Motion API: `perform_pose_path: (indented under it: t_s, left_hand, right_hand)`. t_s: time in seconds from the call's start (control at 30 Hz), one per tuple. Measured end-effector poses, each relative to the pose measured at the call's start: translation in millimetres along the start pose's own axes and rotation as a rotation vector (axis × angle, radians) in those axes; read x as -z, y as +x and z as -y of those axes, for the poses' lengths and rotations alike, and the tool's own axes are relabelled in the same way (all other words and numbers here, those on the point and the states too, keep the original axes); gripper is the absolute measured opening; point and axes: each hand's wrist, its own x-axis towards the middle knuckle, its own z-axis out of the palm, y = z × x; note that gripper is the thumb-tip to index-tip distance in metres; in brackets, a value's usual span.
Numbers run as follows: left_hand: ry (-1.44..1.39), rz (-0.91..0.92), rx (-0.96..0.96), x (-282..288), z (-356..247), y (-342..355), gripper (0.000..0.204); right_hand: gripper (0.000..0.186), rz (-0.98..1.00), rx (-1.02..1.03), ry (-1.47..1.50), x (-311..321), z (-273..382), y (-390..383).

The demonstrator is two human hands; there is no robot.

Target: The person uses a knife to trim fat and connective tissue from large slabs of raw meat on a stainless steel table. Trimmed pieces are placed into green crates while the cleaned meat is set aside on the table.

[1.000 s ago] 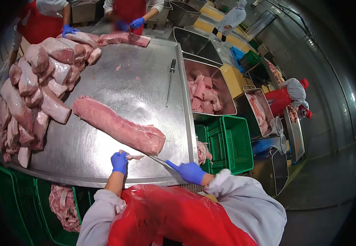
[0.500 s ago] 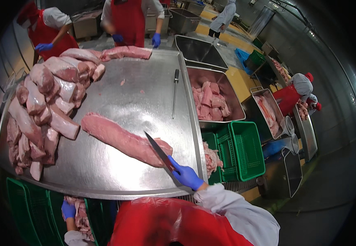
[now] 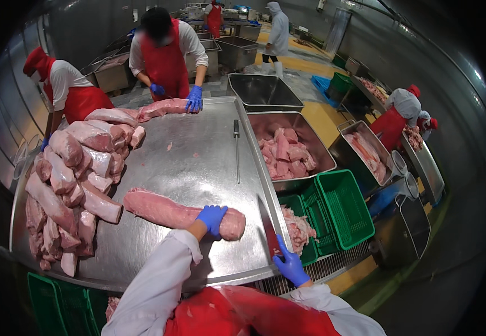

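A long pale-pink pork loin (image 3: 159, 210) lies slantwise on the steel table (image 3: 198, 151). My left hand (image 3: 212, 219), in a blue glove, is closed over the loin near its right end, fingers wrapped round the top. At the table's right edge my right hand (image 3: 292, 265), also blue-gloved, grips a knife (image 3: 266, 224). The blade points away from me, apart from the meat. Most of the knife's handle is hidden by the hand. Farther up the table lies a sharpening steel (image 3: 237, 151) with a black handle.
A heap of meat pieces (image 3: 75, 179) covers the table's left side. Right of the table stand a steel tub (image 3: 327, 151) of cut meat, green crates (image 3: 343, 210) and trimmings (image 3: 298, 227). Across the table, a co-worker (image 3: 167, 61) handles another loin (image 3: 161, 108).
My left hand has come up from the crate below the table onto the loin. The right hand has moved the knife away from the loin to the table's right edge. The view has shifted.
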Motion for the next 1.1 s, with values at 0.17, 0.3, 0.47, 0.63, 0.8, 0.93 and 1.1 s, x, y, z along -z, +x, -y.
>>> perform_pose_path:
  t_s: [0.17, 0.3, 0.47, 0.63, 0.8, 0.93, 1.1]
  left_hand:
    - [-0.052, 0.074, 0.009, -5.3, 4.4, 25.1, 0.106]
    - [-0.170, -0.019, 0.061, -25.8, 4.0, 13.9, 0.101]
    - [-0.481, -0.165, 0.050, 21.6, -20.2, -19.3, 0.094]
    - [-0.952, -0.632, -0.259, 127.4, 8.2, -53.2, 0.099]
    - [-1.581, -0.815, -0.446, 146.9, 80.2, -135.2, 0.065]
    - [-1.906, -0.927, -0.363, 82.0, 113.2, -211.9, 0.070]
    - [-1.676, -0.762, 0.487, -96.6, 126.7, -269.3, 0.059]
  right_hand:
    - [0.079, -0.195, -0.297, 0.137, 17.3, -18.5, -70.6]
    - [0.081, -0.314, -0.365, 0.359, 24.1, -38.1, -105.3]
    - [0.079, -0.368, -0.363, 0.350, 39.5, -37.7, -106.9]
    - [0.078, -0.302, -0.315, 0.137, 55.1, -27.9, -59.7]
    - [0.071, -0.254, -0.200, 0.125, 49.4, -24.1, -20.9]
    - [0.075, -0.250, -0.181, 0.160, 34.7, -25.2, -13.4]
    - [0.077, -0.200, -0.295, 0.145, 38.3, -24.7, -15.7]
